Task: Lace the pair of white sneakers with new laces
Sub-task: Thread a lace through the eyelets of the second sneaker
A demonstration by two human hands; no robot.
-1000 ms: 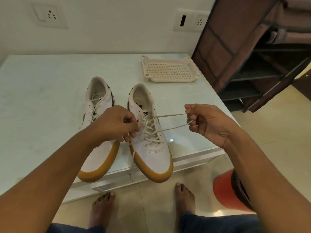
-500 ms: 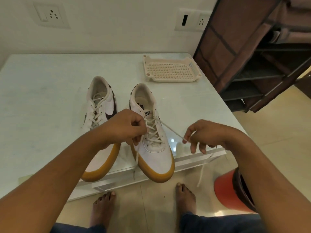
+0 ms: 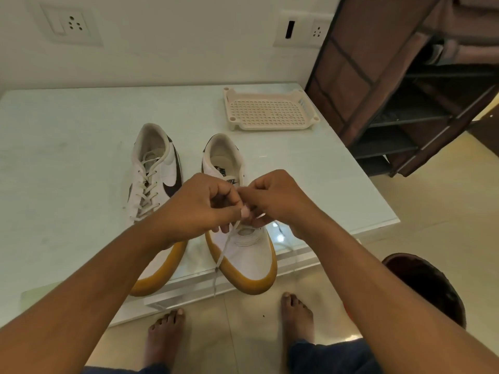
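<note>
Two white sneakers with tan soles stand side by side on the pale table [image 3: 67, 157], toes toward me. The left sneaker [image 3: 154, 190] is laced up its front. Over the right sneaker [image 3: 243, 255], my left hand [image 3: 197, 209] and my right hand [image 3: 275, 201] meet above its eyelets, fingers curled, each pinching the white lace [image 3: 225, 249]. One lace end hangs down past the toe and the table's edge. The eyelet rows are hidden under my hands.
A cream perforated plastic tray [image 3: 270, 110] sits at the table's back right. A brown fabric shoe rack [image 3: 405, 85] stands to the right. A red bucket [image 3: 429, 287] is on the floor by my right arm. My bare feet are under the table edge.
My right hand, which held the lace out to the right, has come in to the left and now meets my left hand over the right sneaker. The lace's slack has dropped.
</note>
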